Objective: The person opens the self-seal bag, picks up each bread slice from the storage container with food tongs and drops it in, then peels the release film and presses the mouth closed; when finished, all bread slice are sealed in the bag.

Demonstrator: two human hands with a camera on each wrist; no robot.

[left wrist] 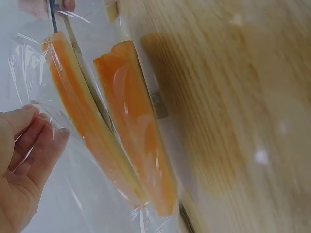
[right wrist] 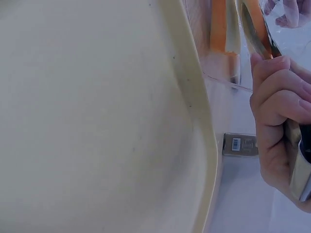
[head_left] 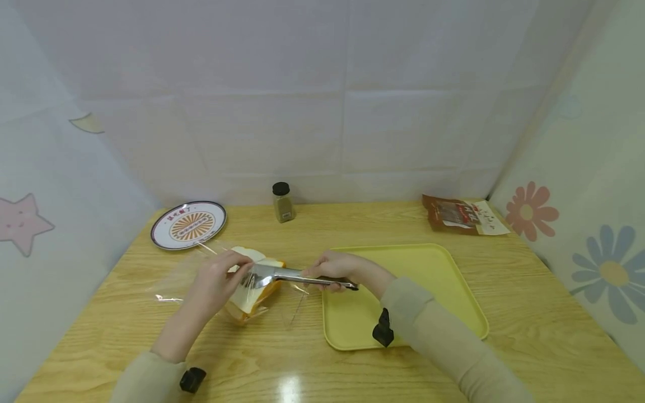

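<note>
My left hand [head_left: 214,282] pinches the edge of a clear plastic bag [left wrist: 73,194] between thumb and fingers. Inside are bread slices [head_left: 249,302] with orange-brown crusts; two thick slices [left wrist: 133,111] show side by side in the left wrist view. My right hand [head_left: 342,266] grips metal tongs [head_left: 289,274] over the near left corner of the tray's far side. The tongs' wide end reaches into the bag at the bread. In the right wrist view, one bread slice [right wrist: 257,24] stands between the tongs' arms; the far tips are partly hidden.
A yellow tray [head_left: 403,313] lies right of the bag. Behind stand a round patterned plate [head_left: 171,240] at left and a spice jar [head_left: 283,207] with a black lid. A brown and white food packet [head_left: 456,215] lies at back right, by the cloth wall [head_left: 262,134].
</note>
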